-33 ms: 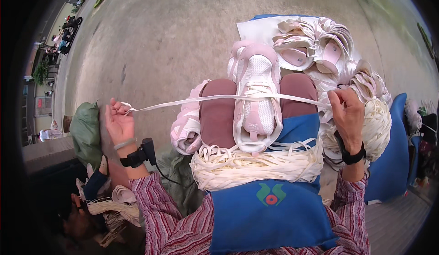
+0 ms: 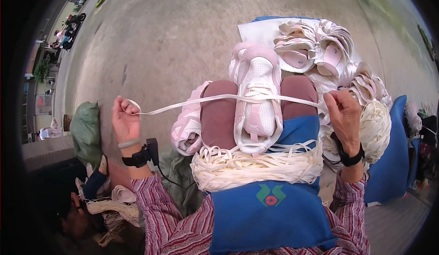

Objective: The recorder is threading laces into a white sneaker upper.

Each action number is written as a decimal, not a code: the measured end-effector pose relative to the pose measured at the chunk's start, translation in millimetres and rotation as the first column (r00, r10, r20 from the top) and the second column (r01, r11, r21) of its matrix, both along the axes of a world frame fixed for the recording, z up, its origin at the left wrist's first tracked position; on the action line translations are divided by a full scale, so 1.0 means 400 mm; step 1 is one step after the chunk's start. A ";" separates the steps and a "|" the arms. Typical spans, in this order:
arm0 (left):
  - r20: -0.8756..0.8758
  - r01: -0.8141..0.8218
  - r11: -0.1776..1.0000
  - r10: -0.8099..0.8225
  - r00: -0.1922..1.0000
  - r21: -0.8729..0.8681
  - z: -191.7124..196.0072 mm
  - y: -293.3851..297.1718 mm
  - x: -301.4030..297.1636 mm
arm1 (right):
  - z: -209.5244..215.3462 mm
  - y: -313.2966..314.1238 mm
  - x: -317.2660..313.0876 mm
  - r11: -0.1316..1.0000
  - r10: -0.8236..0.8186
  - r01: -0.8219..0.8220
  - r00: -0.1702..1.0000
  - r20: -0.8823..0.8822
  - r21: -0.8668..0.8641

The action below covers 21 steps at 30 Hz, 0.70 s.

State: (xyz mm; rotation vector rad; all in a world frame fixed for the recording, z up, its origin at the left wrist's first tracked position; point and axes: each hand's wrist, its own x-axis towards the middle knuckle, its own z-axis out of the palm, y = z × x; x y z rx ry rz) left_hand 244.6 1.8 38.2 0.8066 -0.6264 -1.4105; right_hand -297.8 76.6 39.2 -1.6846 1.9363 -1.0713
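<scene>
White lace [image 2: 206,103] stretched taut across pink shoe [image 2: 256,94], propped on your knees for lacing. Your left hand [image 2: 125,122] curled, pinching lace end; right hand [image 2: 344,113] closed on other end. Spare laces [image 2: 256,165] heaped on lap, within reach.

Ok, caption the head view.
Both hands, left and right, pull a white lace taut across a pink shoe.

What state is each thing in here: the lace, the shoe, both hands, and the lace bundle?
White lace: stretched taut between both hands.
Pink shoe: upright on the lap, lace crossing its eyelets.
Left hand: closed on the lace end.
Right hand: pinching the lace.
Lace bundle: heaped loose on the blue apron.
</scene>
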 end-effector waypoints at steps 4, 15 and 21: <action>0.619 0.037 0.992 -0.105 0.778 0.121 0.027 0.032 -0.351 | 0.038 -0.024 0.132 0.958 0.286 -0.285 0.957 -0.038 0.034; 0.935 0.626 0.779 -0.215 0.281 -0.009 -0.043 0.043 -0.586 | -0.008 -0.014 0.163 0.893 0.447 -0.450 0.878 -0.172 0.024; 0.934 0.673 0.731 -0.309 0.178 0.114 -0.014 0.022 -0.574 | 0.007 -0.026 0.154 0.835 0.512 -0.545 0.817 -0.265 -0.069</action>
